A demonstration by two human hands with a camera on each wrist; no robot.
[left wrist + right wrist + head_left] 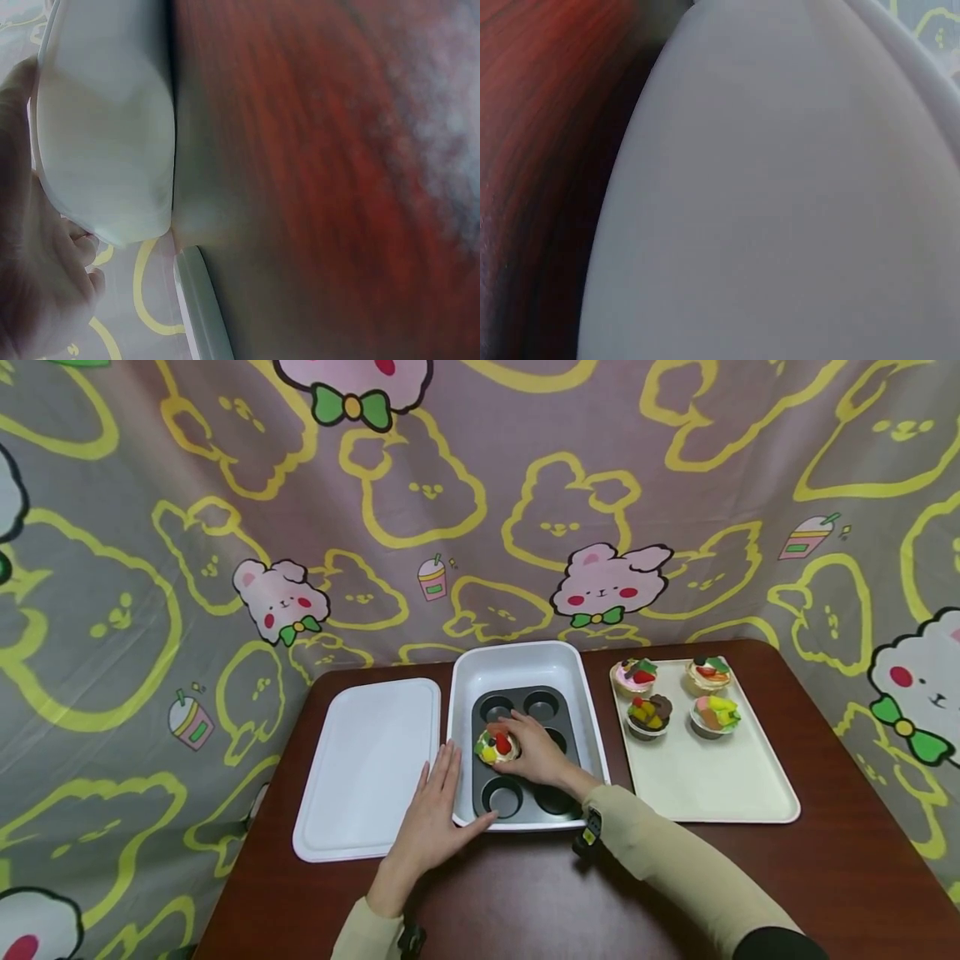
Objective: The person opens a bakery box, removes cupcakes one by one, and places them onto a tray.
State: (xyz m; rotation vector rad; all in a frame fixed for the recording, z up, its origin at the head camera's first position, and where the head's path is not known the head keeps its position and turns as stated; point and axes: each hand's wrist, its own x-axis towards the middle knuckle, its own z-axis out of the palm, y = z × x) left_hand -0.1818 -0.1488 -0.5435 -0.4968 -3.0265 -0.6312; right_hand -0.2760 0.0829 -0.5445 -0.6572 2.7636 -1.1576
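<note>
My right hand (534,750) pinches a toy fruit cupcake (496,747) topped with red, yellow and green pieces. The cupcake is at the middle-left cup of a dark muffin tin (519,703); whether it touches the bottom is hidden. That tin lies inside a white rectangular box (517,653). With fingers straight, my left hand (429,827) rests against the box's near-left corner. In the left wrist view, the hand (45,262) is beside the box's outer wall (105,135). The right wrist view shows only the box wall (765,187) large, no hand.
Left of the box lies a flat white lid (367,768). On the right, a cream tray (720,785) carries several toy cupcakes, among them a pink one (634,677) and a chocolate one (648,717). A patterned curtain (480,510) hangs behind the brown table (525,893).
</note>
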